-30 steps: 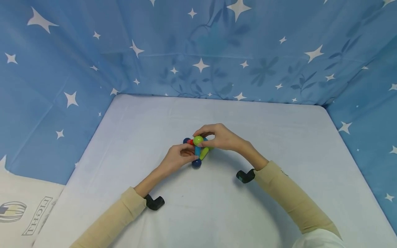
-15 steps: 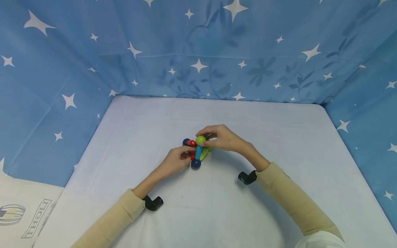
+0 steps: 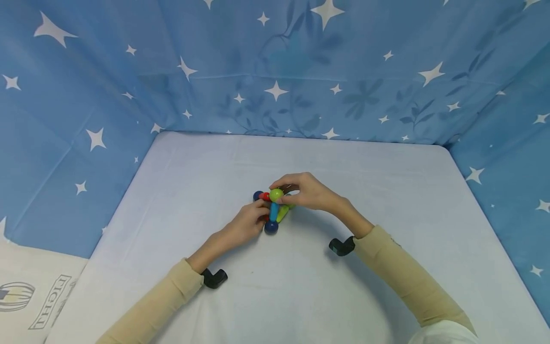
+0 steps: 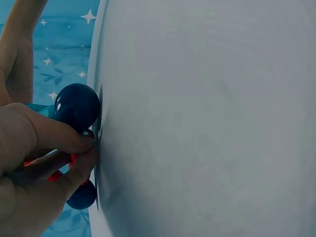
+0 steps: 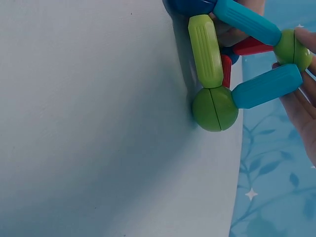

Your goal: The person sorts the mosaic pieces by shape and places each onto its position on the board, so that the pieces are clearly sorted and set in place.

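A pyramid-shaped frame of magnetic rods and balls stands on the table. At its peak is a green ball (image 3: 276, 195), pinched between the thumb and fingers of my right hand (image 3: 311, 192). Light blue rods (image 5: 267, 86) and a red rod (image 5: 253, 47) lead up to it. Along the base, a lime rod (image 5: 206, 52) joins a dark blue ball (image 3: 271, 227) to another green ball (image 5: 215, 109). My left hand (image 3: 246, 223) pinches a low red rod (image 4: 73, 159) between two dark blue balls, its fingertips covering most of that rod.
White cloth covers the table (image 3: 275, 296). A blue star-patterned curtain (image 3: 275, 67) hangs behind and at both sides. Black wrist devices (image 3: 342, 246) stick out below both sleeves. Printed pale fabric (image 3: 38, 291) lies at the lower left.
My left fingers have gone from the front light blue rod down to the low red rod beside the dark blue ball. My right hand keeps holding the top green ball, barely shifting.
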Action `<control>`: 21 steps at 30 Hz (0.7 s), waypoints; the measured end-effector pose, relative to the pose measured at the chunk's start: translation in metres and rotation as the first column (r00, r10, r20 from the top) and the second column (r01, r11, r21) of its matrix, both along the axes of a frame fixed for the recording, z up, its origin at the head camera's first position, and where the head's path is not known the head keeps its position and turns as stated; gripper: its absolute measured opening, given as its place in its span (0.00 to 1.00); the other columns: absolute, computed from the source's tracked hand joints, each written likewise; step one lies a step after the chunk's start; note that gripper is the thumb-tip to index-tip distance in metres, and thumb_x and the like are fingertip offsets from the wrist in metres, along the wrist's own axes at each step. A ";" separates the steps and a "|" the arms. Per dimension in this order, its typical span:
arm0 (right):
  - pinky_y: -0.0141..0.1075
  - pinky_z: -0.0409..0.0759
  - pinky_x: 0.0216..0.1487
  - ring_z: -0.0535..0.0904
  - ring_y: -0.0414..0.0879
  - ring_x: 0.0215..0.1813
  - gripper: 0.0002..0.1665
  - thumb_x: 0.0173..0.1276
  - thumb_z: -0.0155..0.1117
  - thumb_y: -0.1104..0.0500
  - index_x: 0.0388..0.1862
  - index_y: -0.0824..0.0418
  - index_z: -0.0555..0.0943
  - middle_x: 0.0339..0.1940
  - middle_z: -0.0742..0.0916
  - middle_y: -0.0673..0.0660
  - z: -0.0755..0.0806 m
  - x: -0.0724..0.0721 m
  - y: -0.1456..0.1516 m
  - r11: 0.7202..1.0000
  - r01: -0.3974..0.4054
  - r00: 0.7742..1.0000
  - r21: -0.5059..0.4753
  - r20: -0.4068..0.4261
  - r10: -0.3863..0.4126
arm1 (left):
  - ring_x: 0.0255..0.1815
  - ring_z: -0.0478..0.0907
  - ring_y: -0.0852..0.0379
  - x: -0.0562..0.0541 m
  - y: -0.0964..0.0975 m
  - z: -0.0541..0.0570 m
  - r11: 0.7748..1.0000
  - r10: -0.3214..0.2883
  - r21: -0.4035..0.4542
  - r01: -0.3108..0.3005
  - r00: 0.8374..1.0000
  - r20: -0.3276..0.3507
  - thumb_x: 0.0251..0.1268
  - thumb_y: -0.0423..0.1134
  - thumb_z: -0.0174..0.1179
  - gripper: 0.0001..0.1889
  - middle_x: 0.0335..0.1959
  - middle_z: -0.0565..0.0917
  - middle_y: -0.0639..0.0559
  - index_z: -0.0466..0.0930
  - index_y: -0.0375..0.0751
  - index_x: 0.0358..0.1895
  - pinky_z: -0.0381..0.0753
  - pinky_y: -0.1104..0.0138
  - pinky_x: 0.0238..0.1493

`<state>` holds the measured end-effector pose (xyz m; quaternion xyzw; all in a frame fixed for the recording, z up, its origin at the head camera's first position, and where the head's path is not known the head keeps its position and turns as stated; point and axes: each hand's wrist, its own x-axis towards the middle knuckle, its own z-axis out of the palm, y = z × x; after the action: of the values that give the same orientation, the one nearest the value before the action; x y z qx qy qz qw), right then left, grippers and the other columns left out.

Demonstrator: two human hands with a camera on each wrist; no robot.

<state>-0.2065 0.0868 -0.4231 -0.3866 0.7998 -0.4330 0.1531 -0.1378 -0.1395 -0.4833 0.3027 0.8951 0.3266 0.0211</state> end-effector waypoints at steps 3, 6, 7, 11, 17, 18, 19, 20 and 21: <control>0.42 0.83 0.63 0.85 0.47 0.58 0.21 0.68 0.74 0.60 0.60 0.60 0.85 0.56 0.88 0.54 0.000 0.000 -0.001 1.000 0.001 1.000 0.005 0.003 -0.002 | 0.58 0.81 0.45 0.001 0.001 0.000 0.999 -0.006 -0.046 0.003 0.999 -0.048 0.66 0.19 0.60 0.11 0.54 0.81 0.40 0.85 0.26 0.49 0.83 0.59 0.59; 0.43 0.83 0.63 0.85 0.47 0.57 0.22 0.67 0.74 0.61 0.60 0.61 0.85 0.56 0.89 0.54 0.000 0.001 -0.002 1.000 0.000 1.000 0.000 0.002 0.000 | 0.57 0.80 0.46 0.003 0.001 0.001 0.997 -0.002 -0.082 -0.007 0.994 -0.111 0.66 0.19 0.60 0.10 0.54 0.81 0.42 0.85 0.29 0.47 0.83 0.60 0.59; 0.43 0.83 0.63 0.85 0.47 0.57 0.22 0.67 0.74 0.61 0.60 0.61 0.85 0.56 0.88 0.54 -0.001 0.001 -0.002 1.000 -0.002 1.000 0.000 0.001 0.002 | 0.57 0.80 0.47 0.004 0.001 0.001 0.997 0.003 -0.079 -0.013 0.993 -0.121 0.65 0.19 0.61 0.10 0.54 0.82 0.43 0.85 0.30 0.47 0.83 0.60 0.58; 0.43 0.83 0.63 0.85 0.48 0.57 0.22 0.68 0.74 0.61 0.60 0.62 0.85 0.56 0.88 0.55 -0.002 0.000 -0.003 1.000 -0.014 1.000 -0.011 -0.004 0.014 | 0.53 0.80 0.49 0.006 0.000 0.001 0.998 0.038 -0.036 -0.042 0.992 -0.120 0.63 0.19 0.62 0.11 0.51 0.82 0.44 0.84 0.31 0.45 0.84 0.61 0.56; 0.42 0.83 0.63 0.84 0.47 0.57 0.22 0.68 0.74 0.60 0.60 0.61 0.85 0.56 0.88 0.55 -0.001 0.002 -0.004 1.000 -0.014 1.000 -0.004 0.001 0.014 | 0.49 0.79 0.52 0.010 -0.003 0.002 0.998 0.057 0.020 -0.057 0.998 -0.036 0.62 0.20 0.64 0.11 0.51 0.81 0.45 0.84 0.31 0.47 0.84 0.63 0.53; 0.42 0.82 0.63 0.84 0.47 0.57 0.22 0.68 0.74 0.60 0.60 0.60 0.85 0.56 0.88 0.54 -0.001 0.002 -0.004 1.000 -0.012 1.000 0.000 0.001 0.012 | 0.50 0.79 0.52 0.011 -0.003 0.001 0.998 0.056 0.024 -0.055 0.998 -0.021 0.62 0.21 0.63 0.12 0.51 0.81 0.45 0.84 0.31 0.48 0.84 0.62 0.53; 0.42 0.82 0.63 0.84 0.47 0.57 0.22 0.68 0.74 0.60 0.60 0.61 0.85 0.56 0.88 0.54 -0.001 0.003 -0.004 1.000 -0.011 1.000 0.005 0.003 0.011 | 0.50 0.79 0.52 0.012 -0.004 0.001 0.998 0.054 0.027 -0.054 0.999 -0.008 0.62 0.21 0.63 0.12 0.52 0.81 0.45 0.84 0.31 0.49 0.84 0.63 0.52; 0.42 0.82 0.63 0.84 0.47 0.57 0.22 0.68 0.74 0.60 0.60 0.61 0.85 0.56 0.88 0.54 0.000 0.003 -0.005 1.000 -0.009 1.000 0.010 0.003 0.009 | 0.49 0.79 0.52 0.013 -0.004 0.001 0.998 0.051 0.036 -0.051 0.999 0.005 0.62 0.21 0.62 0.13 0.52 0.81 0.44 0.83 0.31 0.49 0.83 0.63 0.51; 0.41 0.82 0.64 0.84 0.47 0.57 0.21 0.68 0.74 0.60 0.60 0.61 0.85 0.56 0.88 0.54 0.001 0.004 -0.005 1.000 -0.008 1.000 0.012 0.005 0.008 | 0.49 0.78 0.53 0.014 -0.005 0.001 0.998 0.046 0.043 -0.046 0.999 0.016 0.61 0.21 0.61 0.14 0.53 0.81 0.44 0.83 0.31 0.50 0.83 0.64 0.50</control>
<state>-0.2028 0.0821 -0.4226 -0.3879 0.8005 -0.4283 0.1591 -0.1239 -0.1444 -0.4823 0.2800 0.8945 0.3483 0.0138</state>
